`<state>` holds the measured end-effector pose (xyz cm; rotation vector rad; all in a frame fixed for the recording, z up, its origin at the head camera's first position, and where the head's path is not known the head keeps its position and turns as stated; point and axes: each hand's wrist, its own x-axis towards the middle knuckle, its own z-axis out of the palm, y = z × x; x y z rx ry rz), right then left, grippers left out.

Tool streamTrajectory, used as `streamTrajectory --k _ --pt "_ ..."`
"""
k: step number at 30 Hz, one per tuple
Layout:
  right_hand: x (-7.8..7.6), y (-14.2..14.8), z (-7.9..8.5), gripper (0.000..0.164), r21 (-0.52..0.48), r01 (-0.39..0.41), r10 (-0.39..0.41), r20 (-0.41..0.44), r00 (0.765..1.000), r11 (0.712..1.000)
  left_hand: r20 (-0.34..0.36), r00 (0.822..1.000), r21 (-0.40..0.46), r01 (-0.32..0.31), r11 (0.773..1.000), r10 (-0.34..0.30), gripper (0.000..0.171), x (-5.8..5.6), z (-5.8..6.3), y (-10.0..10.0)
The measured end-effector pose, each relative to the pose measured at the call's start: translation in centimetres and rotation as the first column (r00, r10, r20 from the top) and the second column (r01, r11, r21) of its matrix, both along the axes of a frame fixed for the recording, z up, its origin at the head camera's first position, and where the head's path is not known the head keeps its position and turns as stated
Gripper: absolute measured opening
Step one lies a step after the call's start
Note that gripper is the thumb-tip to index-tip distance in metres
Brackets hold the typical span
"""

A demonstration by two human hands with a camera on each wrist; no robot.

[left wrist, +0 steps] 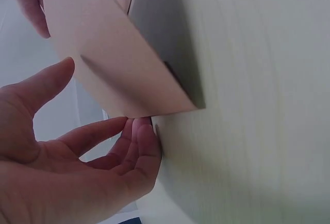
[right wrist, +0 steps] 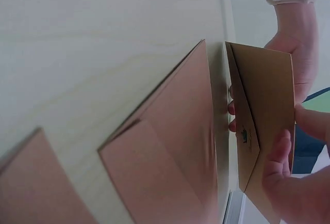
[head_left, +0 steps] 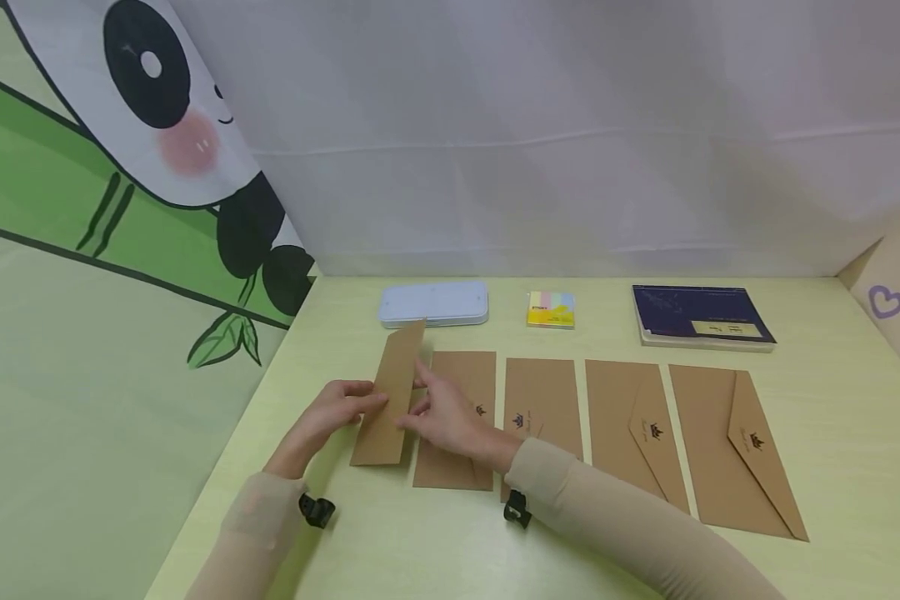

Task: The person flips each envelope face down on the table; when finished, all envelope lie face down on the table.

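Observation:
A brown kraft envelope (head_left: 392, 400) stands tilted on edge above the left part of the table. My right hand (head_left: 453, 412) pinches its right long edge between thumb and fingers. My left hand (head_left: 339, 410) is at its other side, thumb over the outer face. In the left wrist view the left thumb (left wrist: 56, 82) stands a little off the paper, and the bent fingers (left wrist: 147, 146) reach under its lower edge. The right wrist view shows the envelope's pointed flap (right wrist: 245, 131) with a small dark crown print. Another envelope (head_left: 450, 467) lies flat beneath the right hand.
More brown envelopes, one of them this envelope (head_left: 630, 417), lie in a row to the right. At the back are a pale blue case (head_left: 435, 302), a pack of sticky notes (head_left: 551, 309) and a dark blue book (head_left: 701, 315). A white cloth (head_left: 555, 167) hangs behind.

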<state>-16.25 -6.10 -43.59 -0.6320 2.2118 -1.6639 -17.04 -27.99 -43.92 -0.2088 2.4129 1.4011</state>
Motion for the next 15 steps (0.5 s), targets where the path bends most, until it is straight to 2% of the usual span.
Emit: streamTrajectory --k 4,7,15 --pt "-0.3 -0.1 -0.2 0.099 0.104 0.025 -0.022 -0.037 0.999 0.994 -0.005 1.0 -0.056 -0.028 0.998 0.028 0.067 0.0 -0.2 -0.2" --pt "-0.5 -0.2 -0.3 0.098 0.165 0.037 -0.027 -0.063 0.998 0.986 -0.036 0.999 -0.101 -0.043 0.994 0.04 0.066 0.1 -0.2 -0.4" --pt "-0.9 -0.6 -1.2 0.093 0.255 0.04 -0.033 -0.03 0.999 0.966 -0.102 0.995 -0.25 -0.036 0.968 0.011 0.054 0.4 -0.3 -0.6"
